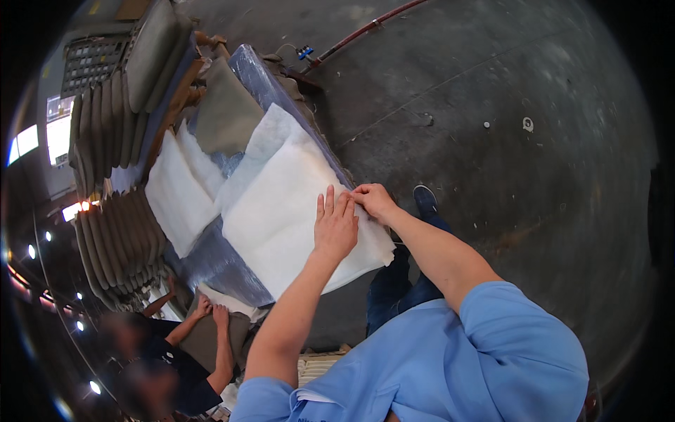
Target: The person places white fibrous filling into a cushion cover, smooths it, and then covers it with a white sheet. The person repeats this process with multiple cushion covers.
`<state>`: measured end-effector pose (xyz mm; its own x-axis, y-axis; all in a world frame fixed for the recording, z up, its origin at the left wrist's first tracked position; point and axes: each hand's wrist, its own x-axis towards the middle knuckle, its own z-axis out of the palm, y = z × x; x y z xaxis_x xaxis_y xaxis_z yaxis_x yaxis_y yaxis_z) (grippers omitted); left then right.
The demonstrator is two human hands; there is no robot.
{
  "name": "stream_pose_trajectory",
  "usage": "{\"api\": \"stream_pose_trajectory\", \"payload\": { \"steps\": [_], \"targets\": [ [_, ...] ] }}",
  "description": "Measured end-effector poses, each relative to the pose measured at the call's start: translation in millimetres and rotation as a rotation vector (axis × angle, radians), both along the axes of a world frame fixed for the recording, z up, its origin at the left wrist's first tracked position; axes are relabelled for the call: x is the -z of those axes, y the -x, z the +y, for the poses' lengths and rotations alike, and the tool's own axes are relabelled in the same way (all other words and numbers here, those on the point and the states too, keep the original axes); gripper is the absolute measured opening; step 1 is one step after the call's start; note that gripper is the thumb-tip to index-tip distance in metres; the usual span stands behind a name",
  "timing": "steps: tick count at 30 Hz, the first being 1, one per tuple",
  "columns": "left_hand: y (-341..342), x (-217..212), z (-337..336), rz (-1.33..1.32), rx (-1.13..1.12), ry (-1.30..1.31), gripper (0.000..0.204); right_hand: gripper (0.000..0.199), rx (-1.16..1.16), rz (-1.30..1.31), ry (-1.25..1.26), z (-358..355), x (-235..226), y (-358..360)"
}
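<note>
A square of thick white batting (281,204) lies in front of me on a table, its near right corner hanging over the table's edge. My left hand (336,228) rests flat on the batting with its fingers stretched out. Right beside its fingertips, my right hand (376,202) pinches the batting's right edge between thumb and fingers. A thinner, more see-through flap of batting (273,130) sticks out at the far end. Another white batting piece (176,190) lies to the left, next to a grey-brown fabric piece (228,109).
Shiny blue-grey plastic (211,264) covers the table. Rows of grey-brown cushions (119,235) stand along the left. At the lower left, a co-worker's hands (211,307) work on a grey-brown cushion with white material. A red hose (358,32) crosses the dark concrete floor (513,197).
</note>
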<state>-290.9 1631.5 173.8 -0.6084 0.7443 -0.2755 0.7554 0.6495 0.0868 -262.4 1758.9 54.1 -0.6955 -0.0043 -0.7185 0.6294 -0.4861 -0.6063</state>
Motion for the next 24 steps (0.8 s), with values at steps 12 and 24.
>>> {"api": "stream_pose_trajectory", "payload": {
  "steps": [12,24],
  "targets": [
    [23.2,-8.0,22.7,-0.183,0.225,0.399,0.084,0.013,0.065,-0.027,0.183,0.3,2.2,-55.5],
    [15.8,-2.0,40.5,-0.213,0.265,0.635,0.098,0.020,-0.069,-0.152,0.311,30.2,-9.9,-69.5]
  ]
}}
